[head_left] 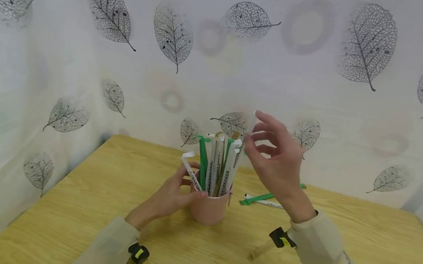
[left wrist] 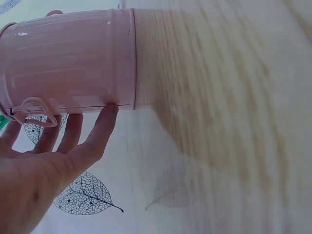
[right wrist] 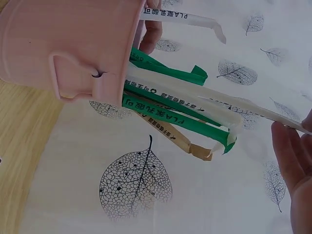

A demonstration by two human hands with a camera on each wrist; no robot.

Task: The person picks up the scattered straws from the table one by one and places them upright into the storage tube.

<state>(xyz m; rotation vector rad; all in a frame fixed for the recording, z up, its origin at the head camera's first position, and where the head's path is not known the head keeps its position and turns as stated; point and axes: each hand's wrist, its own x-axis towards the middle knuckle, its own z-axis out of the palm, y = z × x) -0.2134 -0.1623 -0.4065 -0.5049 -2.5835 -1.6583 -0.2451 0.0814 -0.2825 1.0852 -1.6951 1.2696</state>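
A pink metal bucket [head_left: 208, 210] stands upright on the table, filled with paper-wrapped straws in white, green [right wrist: 170, 117] and brown [right wrist: 168, 134]. My left hand [head_left: 168, 197] holds it at its left side, thumb near the rim, while the left wrist view has the fingers [left wrist: 100, 129] against its wall beside a small handle. Above the rim at the right, my right hand [head_left: 277, 157] pinches a white wrapped straw [right wrist: 278, 117] between thumb and fingers. That straw's lower end overlaps the others at the bucket. One white straw [head_left: 191, 171] leans out over the left hand.
To the bucket's right, a green straw [head_left: 257, 197] lies across a white one [head_left: 268, 203], partly behind the right forearm. A brown straw [head_left: 260, 250] lies nearer, beneath the right wrist strap. The wooden table [head_left: 109, 180] meets a leaf-patterned cloth [head_left: 147, 111] behind.
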